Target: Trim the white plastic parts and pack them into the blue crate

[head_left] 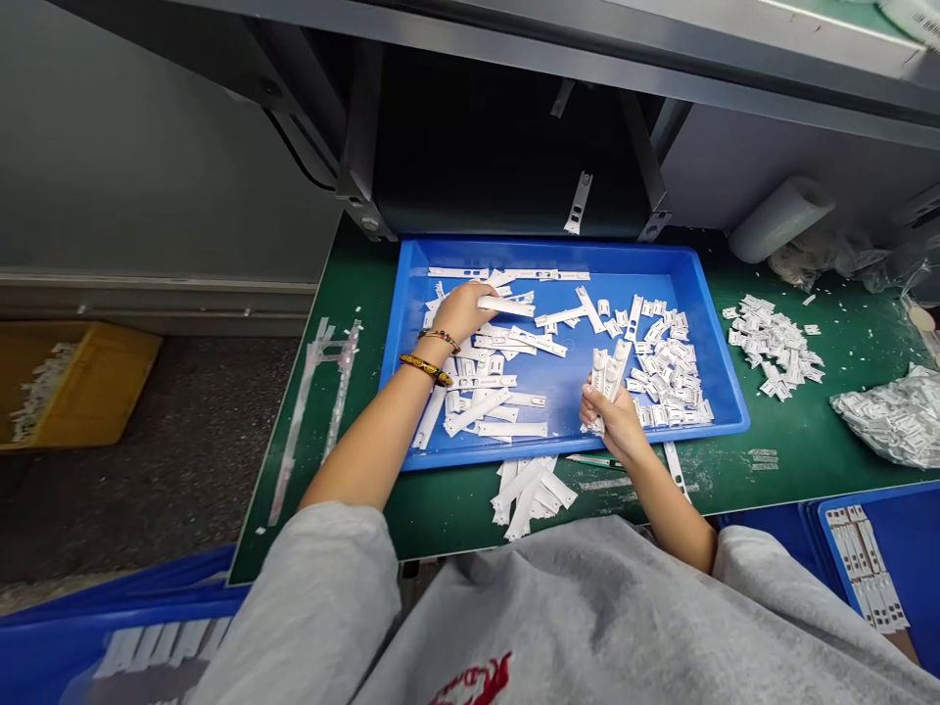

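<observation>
A blue tray lies on the green table. My left hand, with two bracelets at its wrist, is over the tray's left part, its fingers closed on the end of a white strip. Many long white strips lie loosely below and beside it. At the tray's front edge, right of the middle, my right hand is wrapped round several white strips that point upward. Small white pieces fill the tray's right part, just beyond my right hand.
A conveyor belt carries a strip behind the tray. More strips lie before it. At right are a pile of small pieces, a filled plastic bag and a white roll. A yellow bin stands left.
</observation>
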The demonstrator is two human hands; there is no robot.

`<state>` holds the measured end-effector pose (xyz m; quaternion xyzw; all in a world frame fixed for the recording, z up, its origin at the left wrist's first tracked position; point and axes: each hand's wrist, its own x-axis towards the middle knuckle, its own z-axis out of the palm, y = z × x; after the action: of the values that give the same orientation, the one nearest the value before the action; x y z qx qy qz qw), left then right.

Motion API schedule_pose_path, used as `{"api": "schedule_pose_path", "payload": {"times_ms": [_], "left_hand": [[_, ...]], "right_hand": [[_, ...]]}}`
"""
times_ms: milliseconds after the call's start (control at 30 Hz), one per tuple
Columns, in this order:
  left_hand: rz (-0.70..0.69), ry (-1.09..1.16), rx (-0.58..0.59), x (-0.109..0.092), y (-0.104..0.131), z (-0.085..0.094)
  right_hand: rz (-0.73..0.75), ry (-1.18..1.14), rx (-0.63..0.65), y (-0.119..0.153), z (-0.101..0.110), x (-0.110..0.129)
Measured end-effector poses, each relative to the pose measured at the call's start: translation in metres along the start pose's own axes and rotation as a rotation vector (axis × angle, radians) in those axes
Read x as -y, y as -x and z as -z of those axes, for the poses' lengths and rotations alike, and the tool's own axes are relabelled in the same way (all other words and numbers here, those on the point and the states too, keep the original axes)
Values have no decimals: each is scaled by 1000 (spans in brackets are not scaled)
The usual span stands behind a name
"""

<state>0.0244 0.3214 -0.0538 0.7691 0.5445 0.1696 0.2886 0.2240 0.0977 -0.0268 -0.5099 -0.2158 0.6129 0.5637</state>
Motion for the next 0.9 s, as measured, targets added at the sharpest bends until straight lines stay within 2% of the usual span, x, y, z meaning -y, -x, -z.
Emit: {"api": "schedule_pose_path", "payload": {"times_ms": [133, 200, 333, 400, 467, 533, 600, 700, 800, 900], "left_hand": [[-145, -63, 59, 6, 12, 21], [-165, -38, 72, 7, 16, 31], [-134, 150, -77, -4, 24, 50], [-144, 290, -111, -14, 33, 60], [-166, 412, -52, -27, 44, 69], [-193, 481, 68, -41, 57, 75], [-234, 508, 218, -55, 69, 76], [-323, 510, 343, -74, 83, 71], [-386, 474, 345, -86, 92, 60], [-407, 405, 280, -93, 98, 49]], "right_hand": [[45, 40, -21, -9, -3, 0], [60, 46, -19, -12, -5, 0], [78, 63, -11, -15, -5, -2], [109, 81, -31, -16, -4, -2], [146, 107, -56, -18, -4, 1], [182, 123, -75, -20, -7, 5], [202, 109, -44, -21, -15, 11], [97, 48, 142, -17, -32, 19], [-50, 28, 318, -8, -47, 21], [-25, 52, 324, -2, -53, 16]]}}
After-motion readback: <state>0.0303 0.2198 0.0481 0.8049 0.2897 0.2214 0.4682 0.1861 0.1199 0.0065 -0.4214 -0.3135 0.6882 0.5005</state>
